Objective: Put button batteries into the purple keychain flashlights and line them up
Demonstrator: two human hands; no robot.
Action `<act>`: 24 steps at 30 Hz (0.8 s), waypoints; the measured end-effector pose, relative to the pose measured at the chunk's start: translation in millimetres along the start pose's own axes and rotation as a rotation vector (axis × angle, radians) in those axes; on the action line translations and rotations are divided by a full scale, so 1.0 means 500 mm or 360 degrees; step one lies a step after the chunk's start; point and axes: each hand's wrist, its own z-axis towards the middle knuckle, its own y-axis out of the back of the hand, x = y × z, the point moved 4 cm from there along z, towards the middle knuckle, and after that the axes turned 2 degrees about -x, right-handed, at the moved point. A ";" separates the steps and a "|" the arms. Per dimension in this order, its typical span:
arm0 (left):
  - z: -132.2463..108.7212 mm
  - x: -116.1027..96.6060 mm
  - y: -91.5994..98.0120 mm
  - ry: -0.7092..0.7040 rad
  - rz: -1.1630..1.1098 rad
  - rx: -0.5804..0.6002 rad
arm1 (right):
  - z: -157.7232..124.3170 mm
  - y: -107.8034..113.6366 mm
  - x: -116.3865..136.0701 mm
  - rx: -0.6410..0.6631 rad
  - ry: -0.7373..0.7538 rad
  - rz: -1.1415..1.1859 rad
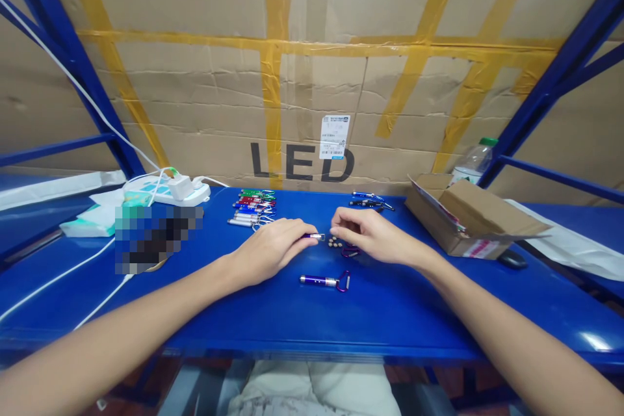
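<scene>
My left hand (273, 248) is closed around a small purple penlight (312, 236), whose metal end points to the right. Just right of that end, my right hand (363, 229) has its thumb and fingers pinched together; whatever they hold is too small to make out. Beneath the right fingertips lies a little group of button cells (335, 244). A purple carabiner clip (350, 251) shows partly under the right hand. Nearer to me, another purple penlight (318, 281) with a carabiner rests flat on the blue table.
Rows of coloured penlights (251, 208) lie at the back left, and blue and black ones (368, 201) at the back right. An open cardboard box (463, 221) stands on the right, with a bottle (475, 159) behind it. A white power strip (195, 192) with cables is at left.
</scene>
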 end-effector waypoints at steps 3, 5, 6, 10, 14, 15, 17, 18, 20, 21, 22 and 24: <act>-0.002 0.011 -0.002 0.0088 -0.0063 0.0010 | -0.009 0.024 -0.012 0.0305 -0.0010 -0.0302; -0.002 0.016 -0.001 0.0112 -0.0076 0.0015 | -0.014 0.030 -0.019 0.0463 -0.0035 -0.0469; -0.002 0.017 -0.001 0.0114 -0.0075 0.0020 | -0.015 0.030 -0.022 0.0517 -0.0059 -0.0527; -0.001 0.016 -0.001 0.0103 -0.0047 0.0040 | -0.018 0.016 -0.030 0.0599 -0.0116 -0.0663; 0.000 0.012 0.000 0.0084 -0.0020 0.0041 | -0.022 0.004 -0.023 0.0597 -0.0046 -0.0630; 0.000 0.011 0.000 0.0076 -0.0013 0.0040 | -0.023 0.004 -0.019 0.0566 -0.0017 -0.0611; 0.001 0.010 0.002 0.0058 0.0005 0.0036 | -0.025 0.009 -0.007 0.0485 0.0017 -0.0565; 0.001 0.010 0.003 0.0049 0.0020 0.0034 | -0.026 0.012 -0.001 0.0453 0.0014 -0.0536; 0.002 0.010 0.005 0.0031 0.0064 0.0023 | -0.026 0.016 0.008 0.0406 -0.0024 -0.0456; 0.003 0.010 0.006 0.0021 0.0086 0.0009 | -0.025 0.018 0.010 0.0380 -0.0043 -0.0408; 0.003 0.010 0.007 0.0011 0.0104 -0.0009 | -0.023 0.018 0.012 0.0352 -0.0050 -0.0349; 0.004 0.011 0.008 -0.0009 0.0120 -0.0047 | -0.019 0.017 0.011 0.0284 -0.0030 -0.0201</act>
